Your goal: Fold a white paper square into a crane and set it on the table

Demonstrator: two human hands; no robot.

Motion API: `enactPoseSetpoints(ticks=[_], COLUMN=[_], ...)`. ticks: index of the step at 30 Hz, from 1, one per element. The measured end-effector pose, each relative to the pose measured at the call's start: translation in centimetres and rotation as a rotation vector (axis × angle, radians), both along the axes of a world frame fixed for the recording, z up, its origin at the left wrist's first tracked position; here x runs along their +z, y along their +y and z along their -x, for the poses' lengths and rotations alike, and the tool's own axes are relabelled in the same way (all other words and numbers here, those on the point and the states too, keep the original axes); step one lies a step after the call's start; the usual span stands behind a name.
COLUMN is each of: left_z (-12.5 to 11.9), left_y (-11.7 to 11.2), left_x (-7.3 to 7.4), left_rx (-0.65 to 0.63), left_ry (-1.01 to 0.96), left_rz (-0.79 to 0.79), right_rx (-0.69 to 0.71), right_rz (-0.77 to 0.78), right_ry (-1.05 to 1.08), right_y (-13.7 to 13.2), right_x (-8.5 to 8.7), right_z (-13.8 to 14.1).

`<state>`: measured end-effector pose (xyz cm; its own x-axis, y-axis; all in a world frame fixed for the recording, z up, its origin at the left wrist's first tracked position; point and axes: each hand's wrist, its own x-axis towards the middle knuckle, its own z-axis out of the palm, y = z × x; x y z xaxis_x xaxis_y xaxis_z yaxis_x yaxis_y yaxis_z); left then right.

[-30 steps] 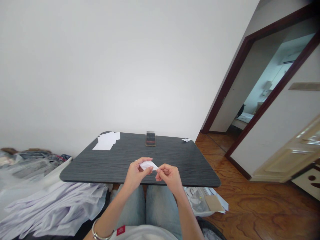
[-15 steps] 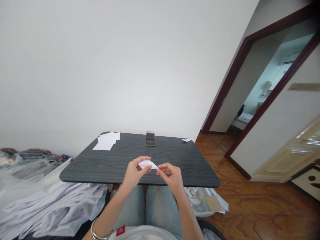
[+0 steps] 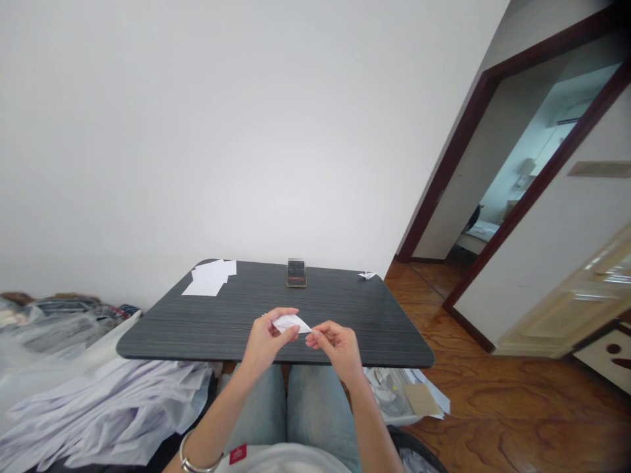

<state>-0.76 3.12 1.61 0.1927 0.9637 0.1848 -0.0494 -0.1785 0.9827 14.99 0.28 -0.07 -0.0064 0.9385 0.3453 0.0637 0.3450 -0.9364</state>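
A small piece of folded white paper (image 3: 292, 323) is held above the near half of the dark table (image 3: 197, 328). My left hand (image 3: 266, 336) pinches its wide end between thumb and fingers. The paper tapers to a point on the right, where my right hand (image 3: 335, 345) has thumb and fingertips closed at the tip. Fingers partly hide the paper's left end and its tip. At the table's far right corner lies a folded white paper figure (image 3: 367, 275).
Several white paper sheets (image 3: 206, 278) lie at the far left. A phone (image 3: 296, 273) leans upright at the back, near the wall. Left of the table is a heap of white cloth (image 3: 113, 414); under its right side sits a white bin (image 3: 394, 401) of odds and ends.
The right fingers have shifted very slightly at the paper's tip. The left hand and the folded paper stay almost still.
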Motion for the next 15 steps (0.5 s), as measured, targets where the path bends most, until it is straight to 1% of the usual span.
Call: enactPoseSetpoints(ticks=[3,8,15], left_z=[0.0,-0.2,-0.7], left_y=[0.0,-0.1,-0.3], left_x=[0.1,0.3,-0.2], left_rx=[0.005,0.012,-0.052], left_ry=[-0.007,-0.005,-0.015], left_rz=[0.003,0.005,-0.024], right_rx=[0.039,0.089,0.030], right_rz=[0.014,0.085,0.165], right_ry=[0.019,0.129,0.188], right_y=[0.0,0.1,0.7], right_x=[0.1,-0.1,-0.2], right_z=[-0.2,0.2,1.4])
